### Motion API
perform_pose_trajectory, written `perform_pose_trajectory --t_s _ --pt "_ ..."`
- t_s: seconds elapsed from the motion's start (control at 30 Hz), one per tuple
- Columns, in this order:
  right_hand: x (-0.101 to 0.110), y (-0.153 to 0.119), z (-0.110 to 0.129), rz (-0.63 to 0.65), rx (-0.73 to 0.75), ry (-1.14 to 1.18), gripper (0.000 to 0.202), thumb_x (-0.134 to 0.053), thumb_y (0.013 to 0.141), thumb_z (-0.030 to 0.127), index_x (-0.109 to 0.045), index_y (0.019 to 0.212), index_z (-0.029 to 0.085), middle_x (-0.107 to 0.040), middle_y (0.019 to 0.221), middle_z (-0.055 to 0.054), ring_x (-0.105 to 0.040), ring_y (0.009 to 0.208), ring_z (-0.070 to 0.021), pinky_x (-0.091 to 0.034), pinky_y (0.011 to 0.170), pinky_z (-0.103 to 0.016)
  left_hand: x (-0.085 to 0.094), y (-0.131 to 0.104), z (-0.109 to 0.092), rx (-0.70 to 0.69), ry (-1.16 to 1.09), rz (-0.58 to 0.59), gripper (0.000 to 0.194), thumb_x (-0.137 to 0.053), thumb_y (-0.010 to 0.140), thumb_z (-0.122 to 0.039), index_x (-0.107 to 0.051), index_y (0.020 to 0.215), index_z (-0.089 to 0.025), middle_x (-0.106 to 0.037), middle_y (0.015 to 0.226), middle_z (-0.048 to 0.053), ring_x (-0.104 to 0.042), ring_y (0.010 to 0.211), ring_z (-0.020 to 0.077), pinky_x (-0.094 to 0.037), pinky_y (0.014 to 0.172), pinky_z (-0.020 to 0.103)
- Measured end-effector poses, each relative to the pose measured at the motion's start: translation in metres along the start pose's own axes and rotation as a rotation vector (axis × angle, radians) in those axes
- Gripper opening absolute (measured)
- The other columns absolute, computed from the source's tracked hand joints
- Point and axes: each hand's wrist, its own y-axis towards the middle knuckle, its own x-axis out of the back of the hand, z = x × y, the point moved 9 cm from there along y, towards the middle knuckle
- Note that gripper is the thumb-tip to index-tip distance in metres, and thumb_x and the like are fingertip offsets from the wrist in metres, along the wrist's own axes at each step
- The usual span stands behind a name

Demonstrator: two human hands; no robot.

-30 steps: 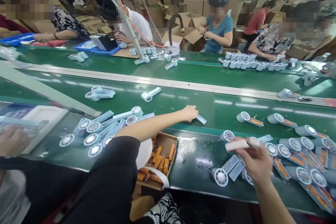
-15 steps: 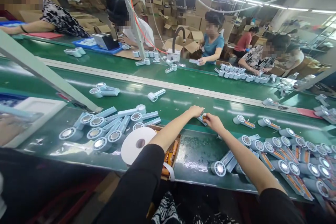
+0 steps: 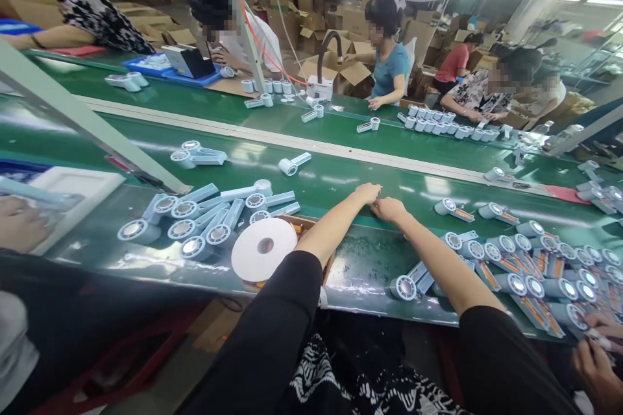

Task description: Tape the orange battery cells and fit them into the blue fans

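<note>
My left hand (image 3: 367, 194) and my right hand (image 3: 390, 209) meet over the near edge of the green belt, fingers curled in. Between them, a light blue fan casing with an orange battery showed a moment ago; my hands now cover it. Nearer to me, a large white roll (image 3: 253, 254) lies on a cardboard box (image 3: 307, 223) with orange batteries inside. Left of the roll are several light blue fan casings (image 3: 181, 228), without visible batteries. To my right are many fan casings (image 3: 516, 284), a lot of them with orange batteries in their handles.
The green belt (image 3: 341, 175) runs across, with a pale divider rail (image 3: 287, 138) behind it. A slanted metal post (image 3: 92, 120) stands at left, near a white tray (image 3: 80, 198). Co-workers sit along the far side; another person's hands (image 3: 596, 353) are at lower right.
My hands have drawn closer together, and the casing and battery between them are now covered. Across the belt, a person in blue has let go of a casing. The view has shifted slightly.
</note>
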Motion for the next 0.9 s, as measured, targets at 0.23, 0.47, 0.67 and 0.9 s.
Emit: perform_pose_trajectory --t_s 0.23,0.47,0.67,0.9 --pt "0.027 -0.029 0.017 -0.124 0.193 0.128 0.04 -0.068 0.102 0.039 -0.063 0.135 0.018 -0.065 0.136 -0.011 -0.068 0.115 -0.0261 -0.06 0.097 -0.047 0.034 -0.174 0.074 -0.039 0.011 -0.131 0.029 -0.061 0.1 -0.044 -0.071 0.115 -0.021 -0.073 0.124 0.009 -0.065 0.119 0.0264 -0.051 0.099 0.037" --pt "-0.016 -0.073 0.128 -0.063 0.583 0.235 0.024 -0.066 0.101 0.032 -0.075 0.123 0.025 -0.077 0.115 -0.009 -0.071 0.107 -0.0243 -0.057 0.096 -0.039 -0.032 -0.37 0.152 0.138 0.107 -0.304 0.076 -0.079 0.079 -0.062 -0.063 0.141 -0.021 -0.064 0.146 0.015 -0.053 0.138 0.04 -0.043 0.114 0.053" --pt "-0.063 -0.09 0.264 0.099 1.042 -0.047 0.029 -0.058 0.1 0.012 -0.074 0.123 0.018 -0.076 0.117 -0.014 -0.068 0.115 -0.0243 -0.051 0.097 -0.035 -0.051 -0.392 0.155 0.193 -0.002 -0.376 0.068 -0.074 0.089 -0.053 -0.059 0.144 -0.018 -0.062 0.148 0.016 -0.044 0.145 0.0402 -0.045 0.116 0.056" --pt "-0.059 -0.08 0.25 0.138 0.978 -0.088 0.026 -0.061 0.099 0.015 -0.077 0.119 0.017 -0.071 0.125 -0.013 -0.064 0.116 -0.024 -0.048 0.1 -0.033 -0.038 -0.432 0.131 0.178 -0.075 -0.591 0.066 -0.075 0.091 -0.051 -0.052 0.146 -0.022 -0.062 0.142 0.013 -0.041 0.143 0.04 -0.046 0.116 0.059"
